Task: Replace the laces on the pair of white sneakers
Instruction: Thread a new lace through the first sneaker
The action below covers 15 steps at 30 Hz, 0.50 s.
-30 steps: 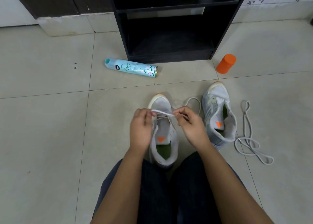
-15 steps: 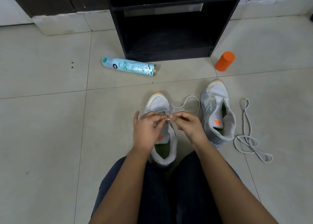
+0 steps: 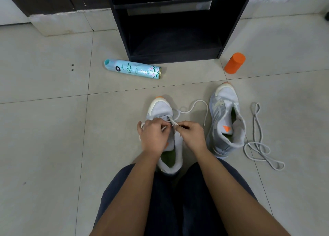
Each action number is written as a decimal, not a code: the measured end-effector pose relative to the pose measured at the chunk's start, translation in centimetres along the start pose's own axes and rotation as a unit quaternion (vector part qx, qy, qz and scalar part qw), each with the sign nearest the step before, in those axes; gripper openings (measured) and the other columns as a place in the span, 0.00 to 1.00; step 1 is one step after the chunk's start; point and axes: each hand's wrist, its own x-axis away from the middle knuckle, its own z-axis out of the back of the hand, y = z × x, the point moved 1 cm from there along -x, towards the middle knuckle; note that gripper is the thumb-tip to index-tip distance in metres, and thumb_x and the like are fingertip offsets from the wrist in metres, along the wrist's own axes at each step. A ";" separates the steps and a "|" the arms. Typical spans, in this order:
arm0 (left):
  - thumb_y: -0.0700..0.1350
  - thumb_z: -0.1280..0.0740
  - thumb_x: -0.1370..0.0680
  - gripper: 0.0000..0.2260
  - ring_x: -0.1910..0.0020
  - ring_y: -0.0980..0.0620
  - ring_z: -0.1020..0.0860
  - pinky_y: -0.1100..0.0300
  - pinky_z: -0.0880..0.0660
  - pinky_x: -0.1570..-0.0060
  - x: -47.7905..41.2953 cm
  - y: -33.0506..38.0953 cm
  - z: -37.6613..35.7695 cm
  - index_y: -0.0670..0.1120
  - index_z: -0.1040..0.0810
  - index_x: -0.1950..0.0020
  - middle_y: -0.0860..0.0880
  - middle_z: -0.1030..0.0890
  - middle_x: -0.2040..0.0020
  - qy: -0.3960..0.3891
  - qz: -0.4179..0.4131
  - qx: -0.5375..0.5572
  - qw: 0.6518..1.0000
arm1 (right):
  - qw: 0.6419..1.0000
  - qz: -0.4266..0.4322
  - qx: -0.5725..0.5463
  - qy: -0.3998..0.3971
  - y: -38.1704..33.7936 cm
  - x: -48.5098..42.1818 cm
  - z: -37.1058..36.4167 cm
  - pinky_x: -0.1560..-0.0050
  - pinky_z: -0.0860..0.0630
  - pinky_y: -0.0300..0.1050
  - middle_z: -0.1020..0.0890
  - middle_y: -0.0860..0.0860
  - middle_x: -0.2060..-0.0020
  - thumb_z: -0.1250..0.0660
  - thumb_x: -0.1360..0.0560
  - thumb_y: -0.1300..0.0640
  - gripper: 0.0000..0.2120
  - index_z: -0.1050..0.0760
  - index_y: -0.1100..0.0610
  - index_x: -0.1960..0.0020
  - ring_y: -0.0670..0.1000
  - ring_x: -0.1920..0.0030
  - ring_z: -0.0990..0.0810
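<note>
Two white sneakers with orange toe tips stand on the tiled floor. The left sneaker (image 3: 160, 109) sits between my knees. My left hand (image 3: 154, 136) and my right hand (image 3: 191, 137) meet over its eyelets, both pinching the white lace (image 3: 197, 104), whose free end loops out to the right on the floor. My hands hide the eyelets and most of the tongue. The right sneaker (image 3: 226, 120) stands unlaced further right, tongue up. A loose grey-white lace (image 3: 258, 141) lies coiled on the floor beside it.
A light-blue spray can (image 3: 132, 69) lies on its side beyond the shoes. An orange cylinder (image 3: 234, 63) stands at the right. A black open shelf unit (image 3: 176, 22) rises behind them. My dark-trousered legs fill the bottom of the view.
A second ago my hands held a stretch of lace taut between them. They have since come together over the left sneaker's eyelets, fingertips nearly touching.
</note>
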 end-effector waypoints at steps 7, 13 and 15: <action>0.49 0.33 0.24 0.04 0.46 0.53 0.24 0.45 0.53 0.30 0.1 0.2 0.2 0.53 0.19 0.56 0.57 0.18 0.56 -0.001 0.017 0.059 0.998 | 0.999 -0.021 -0.046 -0.009 0.0 0.0 -0.3 0.60 0.28 0.45 0.18 0.49 0.68 0.31 0.27 0.60 0.06 0.16 0.54 0.58 0.45 0.67 0.25; 0.48 0.34 0.24 0.04 0.47 0.53 0.25 0.44 0.54 0.29 0.2 0.6 0.4 0.52 0.20 0.57 0.57 0.19 0.58 -0.013 0.009 0.036 0.999 | 0.996 -0.037 -0.078 -0.020 -0.1 0.1 -0.4 0.55 0.23 0.50 0.16 0.58 0.61 0.32 0.27 0.60 0.06 0.16 0.60 0.57 0.49 0.62 0.22; 0.49 0.34 0.24 0.05 0.47 0.52 0.25 0.44 0.53 0.29 0.2 0.7 0.4 0.52 0.20 0.57 0.56 0.19 0.58 -0.002 0.018 0.024 1.000 | 0.991 -0.067 -0.112 -0.024 -0.2 0.1 -0.5 0.55 0.21 0.54 0.18 0.64 0.60 0.34 0.27 0.58 0.11 0.20 0.67 0.56 0.51 0.62 0.23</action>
